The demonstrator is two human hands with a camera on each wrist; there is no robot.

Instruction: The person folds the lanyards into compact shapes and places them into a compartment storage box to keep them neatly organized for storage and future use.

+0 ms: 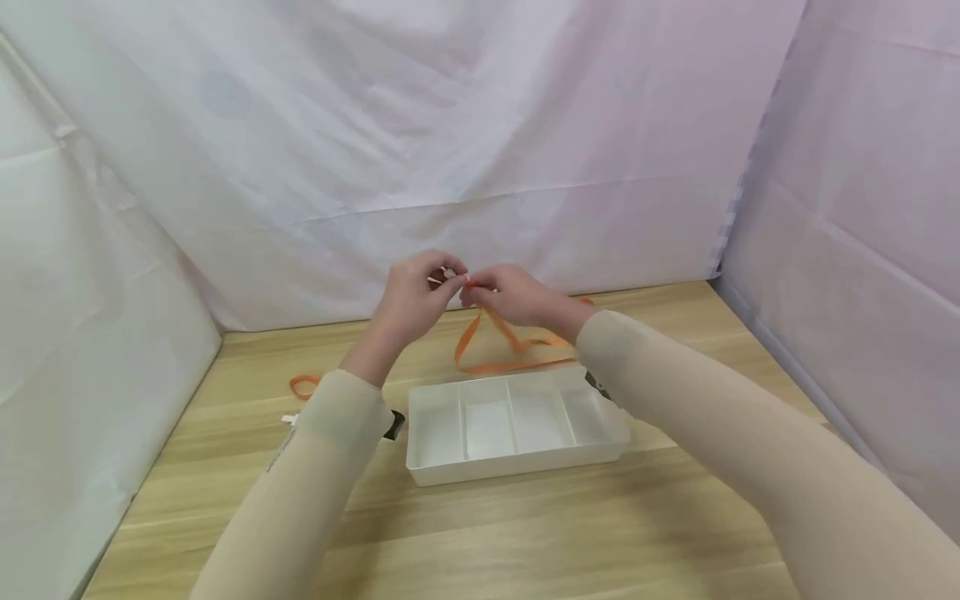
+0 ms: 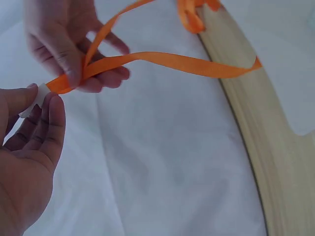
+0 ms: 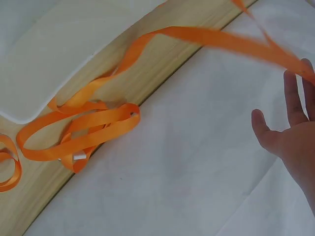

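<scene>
In the head view, both hands meet in front of the white cloth, above the table's far edge. My left hand [image 1: 417, 293] pinches a small white piece [image 2: 35, 101] between thumb and fingers; its exact kind cannot be told. My right hand [image 1: 520, 296], close beside it, pinches an orange ribbon [image 2: 182, 64] near the end that meets the white piece. From the right hand the ribbon hangs down in two strands. More of it lies in loose loops [image 3: 91, 130] on the table, with a small white bit [image 3: 78, 157] among them.
A white tray [image 1: 517, 457] with several compartments stands on the wooden table [image 1: 480, 533] below the hands. An orange ribbon loop [image 1: 303, 386] and a thin white item [image 1: 289, 419] lie by the left forearm. White cloth [image 1: 420, 125] hangs behind and at both sides.
</scene>
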